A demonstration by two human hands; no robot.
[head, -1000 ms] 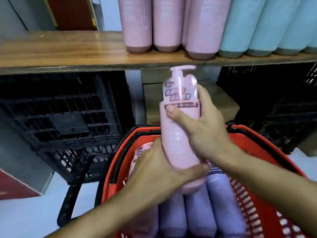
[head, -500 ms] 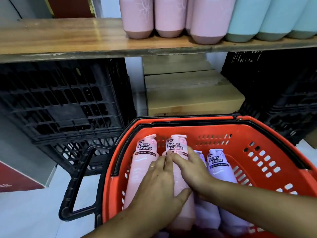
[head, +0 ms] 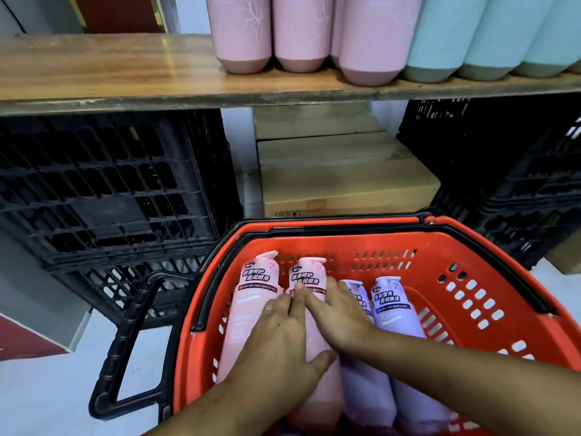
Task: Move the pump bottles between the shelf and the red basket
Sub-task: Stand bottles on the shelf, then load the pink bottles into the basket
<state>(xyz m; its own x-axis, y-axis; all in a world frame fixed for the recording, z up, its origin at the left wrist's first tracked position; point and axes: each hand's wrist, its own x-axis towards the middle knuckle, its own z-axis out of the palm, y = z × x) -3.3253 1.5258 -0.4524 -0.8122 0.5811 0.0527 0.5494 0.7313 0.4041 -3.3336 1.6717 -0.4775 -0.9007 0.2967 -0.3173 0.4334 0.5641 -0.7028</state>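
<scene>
Up past both hands runs a wooden shelf [head: 125, 70], with pink bottles [head: 301, 36] and blue bottles [head: 490, 36] standing on it. Under the shelf, far to the left of the hands, is a black crate [head: 103, 190]. A brown box [head: 342, 180] sits straight ahead of the hands, and another dark crate [head: 509, 171] is off to the right.

Close by is the red basket [head: 471, 278]. Its black handle [head: 125, 350] hangs down to the left of the left hand.

Four pump bottles lie flat in the basket, side by side. Their pump tops point away from the person, so each one lies long-ways from the wrists toward the shelf. Left of the left hand [head: 279, 344] is a pink one [head: 248, 309]. Under both hands is the second pink bottle [head: 309, 275]. The left hand lies flat on it, fingers together, thumb hooked round its right side. The right hand [head: 339, 313] rests on it too, fingers flat and together, tips touching the left fingertips. Neither hand looks closed tight around it.

Partly under the right hand is a purple bottle [head: 367, 382]. Right of that hand is another purple one [head: 394, 306].

Both hands look equally near the pink bottle. It seems to be just set down, so the hands probably let go next.
</scene>
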